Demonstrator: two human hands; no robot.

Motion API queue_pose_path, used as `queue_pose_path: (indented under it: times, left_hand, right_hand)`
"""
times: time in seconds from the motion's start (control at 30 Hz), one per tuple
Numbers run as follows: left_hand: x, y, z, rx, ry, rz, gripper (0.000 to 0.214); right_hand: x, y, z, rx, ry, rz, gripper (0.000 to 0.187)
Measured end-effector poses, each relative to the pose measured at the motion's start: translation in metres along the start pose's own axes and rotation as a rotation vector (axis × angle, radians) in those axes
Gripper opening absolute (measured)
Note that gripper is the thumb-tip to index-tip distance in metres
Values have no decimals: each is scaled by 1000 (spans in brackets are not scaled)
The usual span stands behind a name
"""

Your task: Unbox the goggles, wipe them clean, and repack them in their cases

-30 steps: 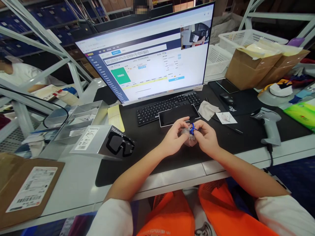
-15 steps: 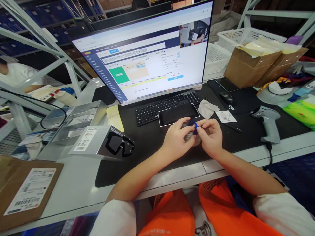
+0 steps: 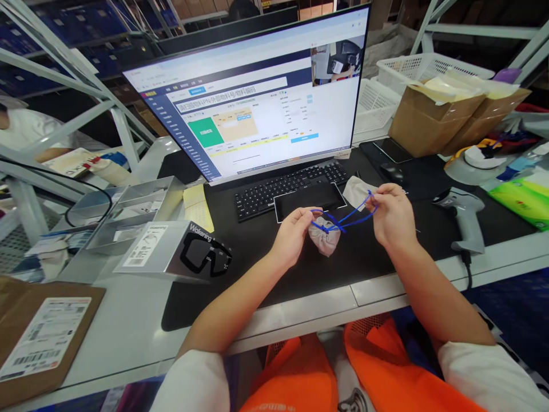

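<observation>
Above the black desk mat (image 3: 257, 252), my left hand (image 3: 291, 232) pinches the mouth of a small beige drawstring pouch (image 3: 326, 240), which hangs below its fingers. My right hand (image 3: 392, 214) is closed on the blue drawstring cord (image 3: 354, 214), stretched out to the right of the pouch. Just behind the hands lie a black phone (image 3: 309, 200) and a black keyboard (image 3: 287, 186), with the lit monitor (image 3: 257, 97) beyond.
A silver glasses box (image 3: 171, 249) sits left of the mat, a brown parcel (image 3: 38, 337) at the near left. A barcode scanner (image 3: 465, 220), a mouse (image 3: 392, 171), cardboard boxes (image 3: 446, 114) and white baskets (image 3: 424, 66) stand on the right. Another person's arm (image 3: 26, 131) shows far left.
My hands, pressed together around the pouch, have drawn apart: the right hand has pulled the blue cord out to the right while the left keeps the pouch.
</observation>
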State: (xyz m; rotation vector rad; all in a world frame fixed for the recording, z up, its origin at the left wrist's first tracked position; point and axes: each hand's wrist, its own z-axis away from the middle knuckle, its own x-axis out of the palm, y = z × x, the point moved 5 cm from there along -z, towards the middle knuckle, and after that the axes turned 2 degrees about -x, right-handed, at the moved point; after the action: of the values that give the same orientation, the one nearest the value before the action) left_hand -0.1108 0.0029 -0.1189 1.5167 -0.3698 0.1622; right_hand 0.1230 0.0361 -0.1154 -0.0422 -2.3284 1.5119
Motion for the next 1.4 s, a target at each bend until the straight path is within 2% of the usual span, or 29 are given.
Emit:
queue_pose_path:
  times: [0.07, 0.13, 0.17, 0.23, 0.3, 0.33, 0.4, 0.53, 0.67, 0.77, 0.9, 0.97, 1.03, 1.07, 1.13, 1.17, 1.23, 1.4]
  left_hand:
    - [2, -3, -1, -9, 10, 110, 27]
    - [5, -3, 0, -8, 19, 188, 27]
    - [6, -3, 1, -6, 27, 216, 27]
    - [7, -3, 3, 4, 49, 240, 28]
    - [8, -3, 6, 22, 69, 231, 29]
    - [8, -3, 8, 34, 71, 219, 29]
    - [9, -4, 10, 70, 61, 182, 29]
    - [9, -4, 14, 155, 10, 99, 26]
    - [14, 3, 17, 239, -89, -21, 19]
    - [19, 8, 21, 263, -164, -122, 21]
    - [22, 12, 24, 305, -187, -234, 15]
    - [18, 17, 24, 404, -130, -326, 17]
    - [17, 27, 28, 618, -90, -519, 39]
    - [19, 33, 31, 736, -91, -661, 42]
    - [26, 41, 36, 887, -127, -970, 30]
    - [28, 44, 38, 894, -143, -1091, 19]
    - [30, 49, 37, 811, -161, -1240, 8]
    - [32, 54, 37, 623, -238, -1350, 10]
  right_hand:
    - [-2, -12, 2, -176, 28, 320, 14]
    - [7, -30, 14, -408, -11, 514, 12]
    - [16, -37, 23, -503, -84, 533, 10]
    - [36, -46, 43, -602, -319, 502, 5]
    - [53, -46, 62, -619, -515, 524, 6]
    - [57, -45, 67, -614, -555, 567, 9]
    - [61, -42, 72, -587, -567, 647, 12]
    - [58, -40, 70, -523, -584, 725, 8]
    - [56, -45, 71, -562, -528, 836, 6]
    - [54, -47, 71, -614, -464, 925, 8]
    - [53, -47, 68, -678, -486, 946, 8]
    - [54, -46, 67, -693, -521, 916, 8]
    - [55, -46, 69, -706, -547, 875, 8]
    - [56, -45, 70, -714, -558, 851, 9]
    - [59, -45, 72, -735, -578, 803, 10]
    - [59, -45, 74, -745, -582, 783, 10]
    - [60, -45, 75, -757, -571, 755, 11]
    - [59, -46, 75, -760, -518, 686, 14]
